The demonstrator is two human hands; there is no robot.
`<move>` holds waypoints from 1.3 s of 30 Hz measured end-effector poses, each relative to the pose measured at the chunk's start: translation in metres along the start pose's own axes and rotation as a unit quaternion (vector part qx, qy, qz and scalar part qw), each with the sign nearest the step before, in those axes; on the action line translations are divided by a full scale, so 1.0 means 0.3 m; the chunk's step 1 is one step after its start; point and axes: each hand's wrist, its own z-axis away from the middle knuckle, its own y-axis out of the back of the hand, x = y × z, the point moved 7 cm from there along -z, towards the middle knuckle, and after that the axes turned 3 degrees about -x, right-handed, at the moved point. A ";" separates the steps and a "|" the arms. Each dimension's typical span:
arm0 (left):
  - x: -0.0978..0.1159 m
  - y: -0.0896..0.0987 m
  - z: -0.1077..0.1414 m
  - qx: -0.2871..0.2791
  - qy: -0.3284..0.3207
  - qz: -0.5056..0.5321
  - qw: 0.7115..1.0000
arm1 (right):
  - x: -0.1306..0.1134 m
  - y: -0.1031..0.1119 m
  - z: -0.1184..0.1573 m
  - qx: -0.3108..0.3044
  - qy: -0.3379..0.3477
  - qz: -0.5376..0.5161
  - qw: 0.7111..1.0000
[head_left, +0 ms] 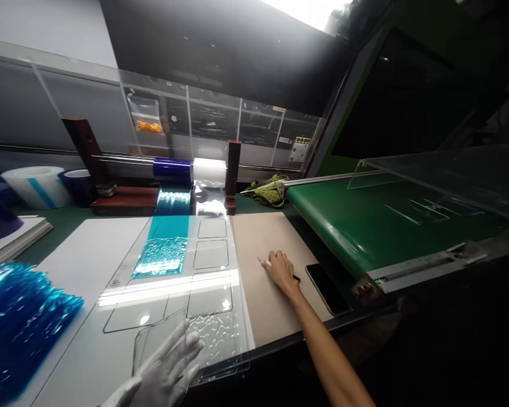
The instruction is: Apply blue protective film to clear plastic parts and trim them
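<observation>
My left hand, in a white glove, holds a clear rectangular panel with a thin dark edge, tilted above the worktop. Under it lies a large transparent sheet with several dark-outlined rounded rectangles. A strip of blue film runs onto that sheet from a roll. My right hand is bare and rests on a beige board. Its fingers are closed around a slim pointed tool; the tip points left, and a dark end shows behind the hand. The tool's exact kind is hidden.
A dark phone lies right of my right hand, beside a green conveyor belt. Film rolls sit on a wooden stand at the back. Blue film pieces are heaped left. Green-handled scissors lie behind the board.
</observation>
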 end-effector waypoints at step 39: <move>0.258 0.053 0.030 0.007 -0.140 -0.222 0.965 | -0.376 -0.135 0.725 -0.162 0.230 -0.384 0.880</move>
